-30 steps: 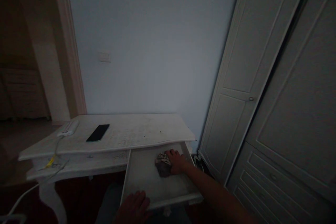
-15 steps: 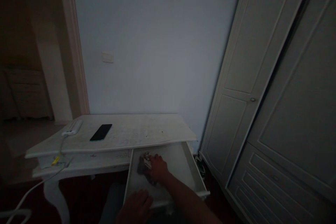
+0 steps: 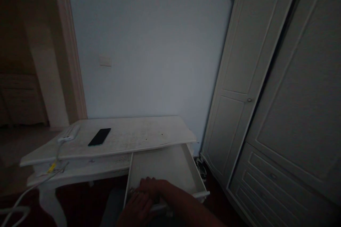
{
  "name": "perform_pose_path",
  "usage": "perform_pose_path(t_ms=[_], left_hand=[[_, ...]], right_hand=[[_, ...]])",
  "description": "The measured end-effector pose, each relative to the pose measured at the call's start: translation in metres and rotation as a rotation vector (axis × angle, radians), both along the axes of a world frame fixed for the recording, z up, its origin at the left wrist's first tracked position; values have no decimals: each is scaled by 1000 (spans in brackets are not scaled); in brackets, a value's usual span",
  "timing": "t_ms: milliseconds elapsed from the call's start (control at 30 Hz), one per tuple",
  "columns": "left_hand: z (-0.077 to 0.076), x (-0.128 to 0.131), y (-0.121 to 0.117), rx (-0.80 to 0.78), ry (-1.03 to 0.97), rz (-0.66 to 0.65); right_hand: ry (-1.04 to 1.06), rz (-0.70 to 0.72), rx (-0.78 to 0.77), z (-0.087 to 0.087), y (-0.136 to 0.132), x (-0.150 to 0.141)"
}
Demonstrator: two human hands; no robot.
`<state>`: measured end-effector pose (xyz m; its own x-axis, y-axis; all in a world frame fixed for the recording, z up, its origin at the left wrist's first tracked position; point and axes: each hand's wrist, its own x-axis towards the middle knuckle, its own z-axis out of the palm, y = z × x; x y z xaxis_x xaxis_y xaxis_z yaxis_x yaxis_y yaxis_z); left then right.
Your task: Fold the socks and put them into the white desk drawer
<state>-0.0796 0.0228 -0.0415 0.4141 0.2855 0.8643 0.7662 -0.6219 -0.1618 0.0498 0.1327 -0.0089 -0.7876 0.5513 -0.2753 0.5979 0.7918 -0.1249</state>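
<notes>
Drawer (image 3: 170,165) stands pulled out at five o'clock of the table (image 3: 149,131); work looks unfinished, what remains unclear. Toward the drawer's seven o'clock, the right hand (image 3: 150,186) covers mostly hidden cloth (image 3: 132,192), left hand (image 3: 137,206) overlapping in view; neither grip can be made out.

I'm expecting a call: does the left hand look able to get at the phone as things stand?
Probably yes. The phone lies flat and uncovered on the desk, and nothing seems to stand between it and the left hand, at the near left corner of the open drawer.
</notes>
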Motion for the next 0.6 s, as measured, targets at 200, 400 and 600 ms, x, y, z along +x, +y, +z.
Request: perform_pose_path(t_ms=[200,400,600], left_hand=[[1,-1,1,4,17,8],[-4,-4,0,-6,19,-1],[2,-4,-5,-30,-1,-12]], right_hand=[[-21,16,27,-2,4,-3],[5,-13,23,-2,-4,0],[54,-37,22,1,-11,4]])
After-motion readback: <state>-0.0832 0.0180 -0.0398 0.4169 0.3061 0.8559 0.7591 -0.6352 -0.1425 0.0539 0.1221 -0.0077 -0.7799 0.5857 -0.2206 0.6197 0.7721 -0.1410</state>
